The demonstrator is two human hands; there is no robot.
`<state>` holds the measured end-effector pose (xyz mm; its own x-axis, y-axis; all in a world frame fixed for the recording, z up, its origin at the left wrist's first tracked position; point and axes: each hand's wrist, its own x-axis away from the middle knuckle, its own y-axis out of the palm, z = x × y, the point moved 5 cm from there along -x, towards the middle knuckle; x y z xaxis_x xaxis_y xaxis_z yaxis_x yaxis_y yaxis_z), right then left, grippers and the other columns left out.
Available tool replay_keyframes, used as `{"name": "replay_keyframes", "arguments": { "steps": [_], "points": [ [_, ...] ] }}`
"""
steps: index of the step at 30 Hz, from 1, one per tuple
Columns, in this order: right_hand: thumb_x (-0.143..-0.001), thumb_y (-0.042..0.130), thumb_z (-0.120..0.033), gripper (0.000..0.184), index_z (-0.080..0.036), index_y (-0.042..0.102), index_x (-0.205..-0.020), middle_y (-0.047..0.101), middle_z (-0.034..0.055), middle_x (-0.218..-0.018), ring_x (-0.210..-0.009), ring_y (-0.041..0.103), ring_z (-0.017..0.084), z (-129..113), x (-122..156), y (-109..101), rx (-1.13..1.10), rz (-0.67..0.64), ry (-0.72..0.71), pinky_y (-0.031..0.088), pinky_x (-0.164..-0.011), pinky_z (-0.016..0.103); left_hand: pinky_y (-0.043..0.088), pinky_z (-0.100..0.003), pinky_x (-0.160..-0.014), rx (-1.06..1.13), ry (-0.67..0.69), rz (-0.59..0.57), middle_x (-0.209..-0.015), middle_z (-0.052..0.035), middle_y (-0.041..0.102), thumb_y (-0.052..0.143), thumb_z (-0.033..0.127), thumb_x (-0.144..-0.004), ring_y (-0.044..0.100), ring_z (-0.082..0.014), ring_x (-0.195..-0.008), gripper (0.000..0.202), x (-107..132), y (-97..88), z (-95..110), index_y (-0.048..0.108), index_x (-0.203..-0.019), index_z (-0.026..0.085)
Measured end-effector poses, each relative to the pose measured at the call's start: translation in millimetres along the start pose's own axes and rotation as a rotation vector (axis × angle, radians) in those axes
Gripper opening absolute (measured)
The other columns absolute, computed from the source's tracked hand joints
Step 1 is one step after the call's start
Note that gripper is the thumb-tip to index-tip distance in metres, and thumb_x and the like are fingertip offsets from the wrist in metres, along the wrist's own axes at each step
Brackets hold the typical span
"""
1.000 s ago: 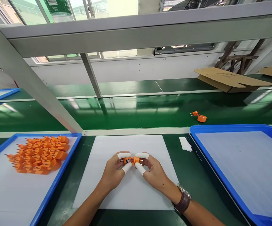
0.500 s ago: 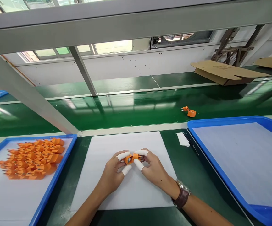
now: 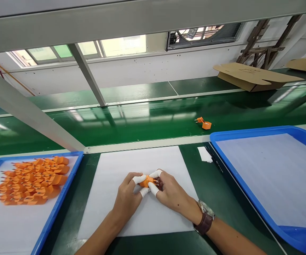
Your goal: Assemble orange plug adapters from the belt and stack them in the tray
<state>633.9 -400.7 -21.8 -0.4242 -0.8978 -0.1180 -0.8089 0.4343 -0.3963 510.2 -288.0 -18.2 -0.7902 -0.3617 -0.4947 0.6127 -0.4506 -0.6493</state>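
Observation:
My left hand and my right hand meet over a white sheet on the green bench. Both pinch one small orange plug part between thumb and forefinger, which wear white finger cots. A brown-strapped watch sits on my right wrist. To the left, a blue tray carries a heap of several orange plug parts. A single orange part lies on the green conveyor belt beyond the bench.
A large blue tray lined with white stands at the right. A small white paper scrap lies beside it. Grey frame bars cross overhead and slant down at the left. Flattened cardboard boxes lie across the belt.
My hands have closed in on each other around the orange part. The view has tilted and shifted, so the trays and the loose part on the belt sit further left in frame.

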Motion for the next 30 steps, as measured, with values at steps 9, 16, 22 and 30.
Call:
{"name": "replay_keyframes", "arguments": {
  "steps": [9, 16, 22, 30],
  "points": [
    [-0.093, 0.054, -0.020, 0.009, -0.021, 0.058, -0.100, 0.062, 0.0035, -0.090, -0.071, 0.056, 0.017, 1, 0, -2, 0.034, -0.060, 0.065, 0.046, -0.061, 0.031, 0.066, -0.033, -0.081, -0.034, 0.023, 0.009, -0.111, -0.0059, 0.065, 0.070, 0.011, -0.086, 0.071, -0.0207, -0.103, 0.034, 1, 3.7, 1, 0.061, -0.117, 0.023],
    [-0.091, 0.057, -0.020, 0.006, -0.021, 0.060, -0.096, 0.066, 0.0034, -0.089, -0.072, 0.060, 0.017, 10, -5, -3, -0.037, -0.113, 0.109, 0.047, -0.061, 0.030, 0.066, -0.036, -0.079, -0.060, 0.076, 0.026, -0.108, -0.0055, 0.064, 0.068, 0.010, -0.087, 0.071, -0.0210, -0.099, 0.031, 2, 5.1, 3, 0.062, -0.115, 0.023],
    [-0.086, 0.062, -0.020, 0.011, -0.019, 0.063, -0.098, 0.070, 0.0041, -0.090, -0.075, 0.064, 0.017, 18, -10, -3, -0.147, -0.090, 0.146, 0.048, -0.062, 0.028, 0.065, -0.037, -0.082, -0.052, 0.050, -0.013, -0.110, -0.0059, 0.067, 0.067, 0.013, -0.088, 0.071, -0.0221, -0.102, 0.034, -4, 4.2, 6, 0.061, -0.119, 0.025],
    [-0.103, 0.043, -0.035, 0.031, -0.020, 0.062, -0.085, 0.067, 0.0008, -0.070, -0.064, 0.060, 0.016, 10, -9, -17, -0.236, -0.075, 0.113, 0.046, -0.061, 0.029, 0.061, -0.044, -0.092, -0.046, -0.119, -0.181, -0.125, -0.0074, 0.064, 0.067, 0.026, -0.091, 0.068, -0.0238, -0.109, 0.035, -16, -12.9, -5, 0.060, -0.125, 0.029]
  ]
}}
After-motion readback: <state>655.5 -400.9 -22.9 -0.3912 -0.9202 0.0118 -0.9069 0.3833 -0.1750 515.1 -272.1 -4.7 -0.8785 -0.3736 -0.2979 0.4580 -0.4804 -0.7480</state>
